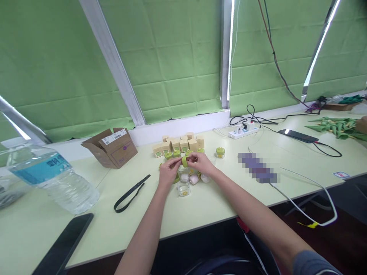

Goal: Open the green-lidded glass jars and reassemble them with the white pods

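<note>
My left hand (169,170) and my right hand (202,163) meet over the table, fingers pinched on opposite sides of one small green lid (184,161). Just below them stands a small clear container (184,189) with a yellow mark on its front. Pale pinkish pieces (194,179) and more small clear items lie close under my fingers, partly hidden. Behind the hands are several small containers with green lids (177,153). Another green-lidded container (220,152) stands apart to the right.
Small kraft boxes (184,145) cluster at the back. An opened brown carton (114,149), a black strap (130,194), a large water bottle (54,175) and a phone (64,244) are on the left. Rightward are a power strip (243,131), a cabled dark device (298,135) and green cones (341,128).
</note>
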{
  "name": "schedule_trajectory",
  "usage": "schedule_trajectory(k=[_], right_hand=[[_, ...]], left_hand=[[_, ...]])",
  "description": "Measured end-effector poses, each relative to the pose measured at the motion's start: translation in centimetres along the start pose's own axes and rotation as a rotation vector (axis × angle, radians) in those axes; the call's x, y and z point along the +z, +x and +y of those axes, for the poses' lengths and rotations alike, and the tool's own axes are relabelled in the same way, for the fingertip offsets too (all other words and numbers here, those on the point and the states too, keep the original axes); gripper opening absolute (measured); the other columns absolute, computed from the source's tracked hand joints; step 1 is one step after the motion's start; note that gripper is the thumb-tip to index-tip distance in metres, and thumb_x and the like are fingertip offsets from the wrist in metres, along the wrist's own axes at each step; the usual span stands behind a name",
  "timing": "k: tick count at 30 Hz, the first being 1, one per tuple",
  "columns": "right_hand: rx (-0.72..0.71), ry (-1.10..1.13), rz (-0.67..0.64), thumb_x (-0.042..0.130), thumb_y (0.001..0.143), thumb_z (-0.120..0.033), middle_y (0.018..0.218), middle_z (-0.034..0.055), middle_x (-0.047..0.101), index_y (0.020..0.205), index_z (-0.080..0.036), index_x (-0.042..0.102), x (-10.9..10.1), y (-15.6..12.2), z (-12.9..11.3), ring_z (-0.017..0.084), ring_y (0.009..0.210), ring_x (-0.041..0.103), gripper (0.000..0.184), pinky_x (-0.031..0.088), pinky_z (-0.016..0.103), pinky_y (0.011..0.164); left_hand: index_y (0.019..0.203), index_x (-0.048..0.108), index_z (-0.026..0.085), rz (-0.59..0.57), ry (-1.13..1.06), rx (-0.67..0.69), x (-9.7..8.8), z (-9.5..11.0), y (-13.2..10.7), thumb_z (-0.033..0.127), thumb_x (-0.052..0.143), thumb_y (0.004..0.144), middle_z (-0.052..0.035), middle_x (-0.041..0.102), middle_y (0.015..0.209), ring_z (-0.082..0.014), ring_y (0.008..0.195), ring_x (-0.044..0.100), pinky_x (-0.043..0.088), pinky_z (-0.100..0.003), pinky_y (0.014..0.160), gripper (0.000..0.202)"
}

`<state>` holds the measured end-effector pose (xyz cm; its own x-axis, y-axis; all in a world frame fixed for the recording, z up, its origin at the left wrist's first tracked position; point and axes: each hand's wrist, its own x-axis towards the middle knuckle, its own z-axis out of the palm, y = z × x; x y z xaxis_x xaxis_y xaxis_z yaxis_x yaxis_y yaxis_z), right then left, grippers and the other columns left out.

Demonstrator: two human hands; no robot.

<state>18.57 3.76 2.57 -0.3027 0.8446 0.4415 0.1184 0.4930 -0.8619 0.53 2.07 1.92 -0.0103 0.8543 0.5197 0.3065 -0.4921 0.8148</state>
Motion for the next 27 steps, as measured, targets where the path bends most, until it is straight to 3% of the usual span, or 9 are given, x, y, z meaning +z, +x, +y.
schedule_trajectory(k=[10, 14, 27], right_hand=[[0.044, -0.086, 0.064, 0.065, 0.075, -0.030, 0.070, 0.0010, 0.067, 0.079, -0.015, 0.068, -0.2, 0.5, 1.0, 0.013, 0.063, 0.058, 0.016, 0.044, 0.024, 0.060], [0.038, -0.026, 0.076, 0.064, 0.073, -0.028, 0.069, 0.0001, 0.066, 0.078, -0.015, 0.066, -0.2, 0.5, 0.9, 0.013, 0.063, 0.057, 0.014, 0.044, 0.024, 0.059], [0.032, -0.107, 0.018, 0.063, 0.069, -0.022, 0.067, -0.0010, 0.064, 0.073, -0.016, 0.064, -0.2, -0.1, 0.0, 0.012, 0.063, 0.057, 0.008, 0.044, 0.023, 0.059]], left_hand=[[0.123, 0.065, 0.021, -0.117, 0.158, 0.232, 0.1, 0.9, -0.6, 0.022, 0.059, 0.083, -0.0088, 0.066, 0.114, -0.0180, 0.096, 0.065, 0.056, -0.035, 0.088, 0.040], [0.130, 0.059, 0.025, -0.154, 0.174, 0.244, 0.2, 1.0, -0.6, 0.022, 0.062, 0.082, -0.0082, 0.061, 0.118, -0.0175, 0.098, 0.063, 0.056, -0.035, 0.088, 0.049], [0.120, 0.064, 0.026, -0.131, 0.351, 0.304, 0.5, 1.2, -0.7, 0.024, 0.069, 0.078, -0.0055, 0.065, 0.104, -0.0173, 0.085, 0.061, 0.051, -0.029, 0.071, 0.042]])
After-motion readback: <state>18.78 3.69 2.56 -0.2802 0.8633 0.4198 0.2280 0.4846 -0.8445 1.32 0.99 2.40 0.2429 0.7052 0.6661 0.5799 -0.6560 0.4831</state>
